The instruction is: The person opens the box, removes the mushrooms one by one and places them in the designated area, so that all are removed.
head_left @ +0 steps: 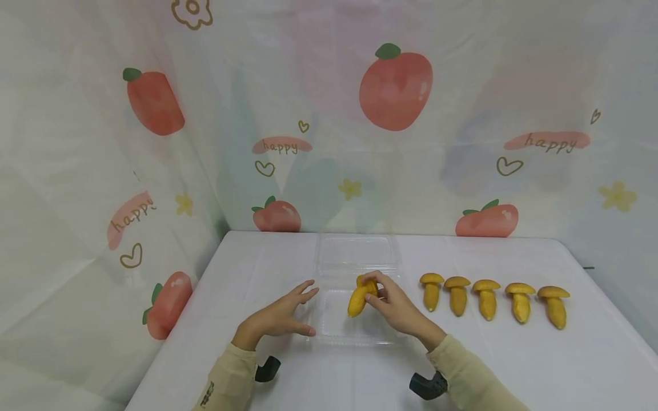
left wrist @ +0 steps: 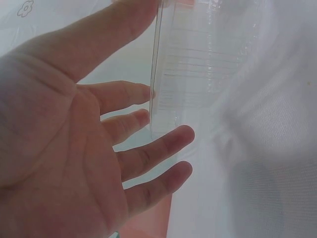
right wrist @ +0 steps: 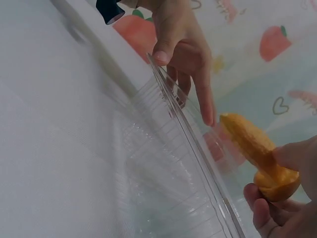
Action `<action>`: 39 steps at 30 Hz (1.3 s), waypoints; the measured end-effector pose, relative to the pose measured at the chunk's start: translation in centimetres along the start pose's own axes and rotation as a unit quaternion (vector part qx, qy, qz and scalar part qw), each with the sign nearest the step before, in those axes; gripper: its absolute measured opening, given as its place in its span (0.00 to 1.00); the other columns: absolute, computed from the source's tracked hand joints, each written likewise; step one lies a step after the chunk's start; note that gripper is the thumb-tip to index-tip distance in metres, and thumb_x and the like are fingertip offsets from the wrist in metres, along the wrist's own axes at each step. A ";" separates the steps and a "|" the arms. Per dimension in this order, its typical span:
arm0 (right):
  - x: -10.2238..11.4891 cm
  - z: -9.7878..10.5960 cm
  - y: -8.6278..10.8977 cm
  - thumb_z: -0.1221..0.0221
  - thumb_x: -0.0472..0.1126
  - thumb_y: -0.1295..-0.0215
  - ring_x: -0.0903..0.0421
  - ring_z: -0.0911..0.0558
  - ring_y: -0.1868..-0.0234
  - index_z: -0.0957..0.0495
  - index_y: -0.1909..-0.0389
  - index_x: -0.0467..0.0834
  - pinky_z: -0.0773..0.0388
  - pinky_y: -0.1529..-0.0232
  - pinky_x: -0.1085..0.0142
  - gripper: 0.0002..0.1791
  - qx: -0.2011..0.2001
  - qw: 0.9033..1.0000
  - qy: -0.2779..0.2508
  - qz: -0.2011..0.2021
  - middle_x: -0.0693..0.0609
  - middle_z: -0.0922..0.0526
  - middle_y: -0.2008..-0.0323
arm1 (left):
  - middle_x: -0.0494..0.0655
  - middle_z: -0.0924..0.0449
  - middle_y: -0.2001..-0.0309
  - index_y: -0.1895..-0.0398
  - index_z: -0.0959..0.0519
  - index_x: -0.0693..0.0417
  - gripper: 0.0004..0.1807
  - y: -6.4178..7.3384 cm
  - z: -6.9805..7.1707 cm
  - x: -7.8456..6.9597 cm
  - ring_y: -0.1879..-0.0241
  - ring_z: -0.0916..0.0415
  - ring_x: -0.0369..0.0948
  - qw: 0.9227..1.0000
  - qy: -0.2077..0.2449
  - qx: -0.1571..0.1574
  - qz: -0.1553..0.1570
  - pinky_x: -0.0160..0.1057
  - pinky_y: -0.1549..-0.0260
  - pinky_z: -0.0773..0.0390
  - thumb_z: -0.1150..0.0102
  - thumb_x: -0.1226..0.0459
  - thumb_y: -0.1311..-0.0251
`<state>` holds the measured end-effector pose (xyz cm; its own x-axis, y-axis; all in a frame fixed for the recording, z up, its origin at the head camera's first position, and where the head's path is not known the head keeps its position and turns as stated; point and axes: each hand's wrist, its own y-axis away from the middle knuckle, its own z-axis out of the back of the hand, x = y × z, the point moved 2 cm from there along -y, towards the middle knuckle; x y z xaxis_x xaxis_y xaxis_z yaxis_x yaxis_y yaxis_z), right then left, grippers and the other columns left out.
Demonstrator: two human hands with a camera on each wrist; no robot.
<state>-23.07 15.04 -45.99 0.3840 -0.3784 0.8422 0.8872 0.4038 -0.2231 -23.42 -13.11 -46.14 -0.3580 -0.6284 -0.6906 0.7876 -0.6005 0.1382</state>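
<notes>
A yellow toy mushroom [head_left: 358, 301] is pinched between the thumb and fingers of my right hand [head_left: 394, 305], above a clear plastic box [head_left: 334, 331]. In the right wrist view the mushroom [right wrist: 250, 141] tilts, its cap by the fingertips and its stem pointing away. The box's lid [head_left: 357, 251] lies folded back towards the wall. My left hand [head_left: 280, 314] is at the box's left side with fingers spread and holds nothing. In the left wrist view its fingers are extended beside the box's edge [left wrist: 155, 74]; whether they touch it I cannot tell.
Several more yellow mushrooms [head_left: 486, 299] lie in a row on the white table [head_left: 462, 365], right of the box, caps towards the back. A printed cloth [head_left: 329, 85] with fruit and "happy" lettering hangs behind and at the left. Each wrist carries a dark camera mount [head_left: 429, 386].
</notes>
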 end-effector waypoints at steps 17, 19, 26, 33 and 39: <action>0.6 0.8 1.0 0.44 0.35 0.26 0.37 0.24 0.43 0.34 0.41 0.39 0.16 0.56 0.67 0.17 -0.009 0.998 -0.055 -0.006 0.35 0.31 0.36 | 0.57 0.57 0.18 0.20 0.46 0.60 0.53 0.3 -0.1 0.1 0.21 0.49 0.59 1.000 0.001 -0.004 -0.007 0.64 0.28 0.40 0.26 0.56 0.44; 0.7 1.0 1.1 0.43 0.36 0.26 0.37 0.26 0.40 0.33 0.40 0.40 0.17 0.52 0.67 0.17 -0.011 0.999 -0.042 -0.007 0.36 0.30 0.36 | 0.57 0.57 0.18 0.20 0.46 0.60 0.53 0.3 -0.1 0.1 0.21 0.49 0.59 1.000 0.000 -0.004 -0.008 0.64 0.28 0.40 0.26 0.56 0.44; 0.8 1.9 1.4 0.42 0.33 0.28 0.43 0.19 0.48 0.35 0.33 0.42 0.16 0.56 0.70 0.25 -0.031 0.999 -0.030 0.009 0.34 0.29 0.37 | 0.57 0.57 0.18 0.20 0.46 0.60 0.52 0.2 0.1 0.0 0.21 0.49 0.59 1.000 -0.005 -0.007 -0.009 0.64 0.28 0.40 0.26 0.57 0.44; 0.4 2.9 1.8 0.40 0.29 0.31 0.46 0.14 0.56 0.54 0.20 0.49 0.15 0.59 0.70 0.46 -0.045 0.996 -0.070 0.001 0.26 0.40 0.31 | 0.57 0.58 0.17 0.20 0.46 0.60 0.53 0.2 0.0 0.0 0.21 0.49 0.59 1.000 -0.005 -0.002 -0.008 0.64 0.28 0.41 0.26 0.56 0.43; 0.0 3.8 2.5 0.38 0.33 0.32 0.53 0.17 0.54 0.44 0.23 0.41 0.19 0.54 0.73 0.39 -0.058 0.997 -0.052 0.002 0.32 0.30 0.35 | 0.57 0.58 0.18 0.20 0.46 0.60 0.52 0.1 0.0 -0.1 0.21 0.48 0.58 1.000 -0.014 -0.003 -0.011 0.64 0.28 0.40 0.26 0.55 0.43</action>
<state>-21.80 19.23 -44.65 0.3636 -0.2863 0.8865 0.9121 0.3030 -0.2762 -23.27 -13.09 -46.03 -0.3893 -0.6283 -0.6736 0.7818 -0.6121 0.1191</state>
